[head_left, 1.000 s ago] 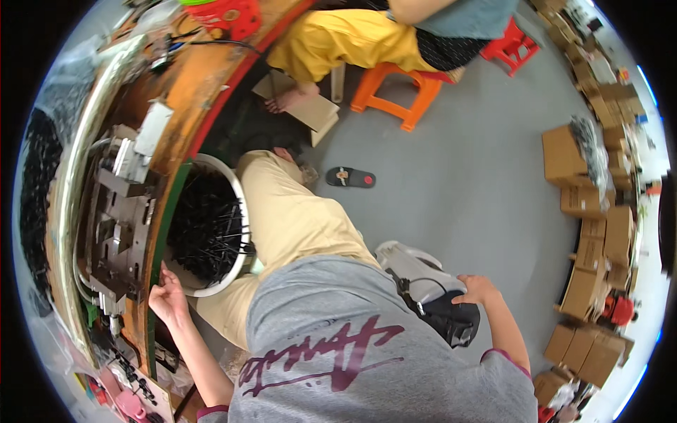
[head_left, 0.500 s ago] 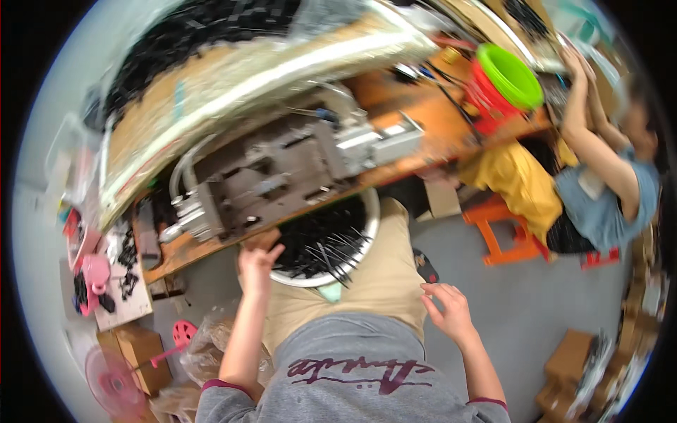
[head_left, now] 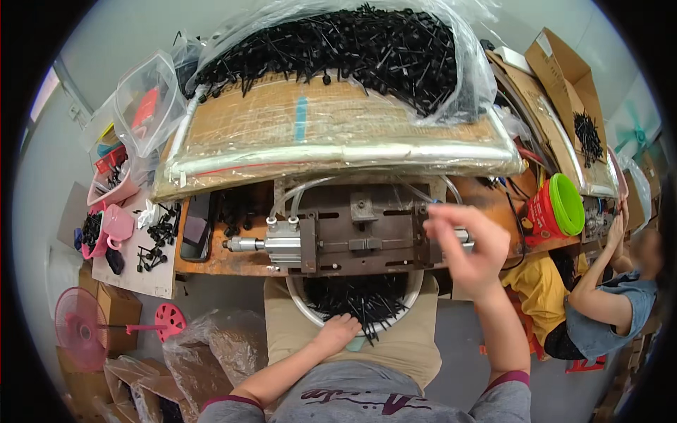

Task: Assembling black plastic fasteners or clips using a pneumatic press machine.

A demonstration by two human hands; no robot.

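Observation:
A round white-rimmed basket [head_left: 300,307] of black thin-stemmed plastic parts [head_left: 352,292] rests across my lap. My left hand [head_left: 337,335] lies over its near rim, fingers closed together against the stems; the fingertips are partly hidden among them. My right hand [head_left: 474,243] is raised over the right end of a metal clamping fixture [head_left: 381,254], blurred, with its thumb and fingers bent and apart. Nothing shows between them. The fixture sits at the table's near edge, a small block in its middle and a silver air cylinder [head_left: 284,244] at its left end.
Behind the fixture stands a cardboard-lined tray [head_left: 254,116] heaped with black parts under plastic film. A phone [head_left: 196,236] lies left of the fixture. A red and green bucket [head_left: 557,208] stands to the right, near a seated person [head_left: 606,303]. A pink fan [head_left: 81,328] is at lower left.
My view has turned right and levelled on the fixture. My left hand has gone from beside the basket onto its near rim. My right hand has risen from beside my lap to over the fixture.

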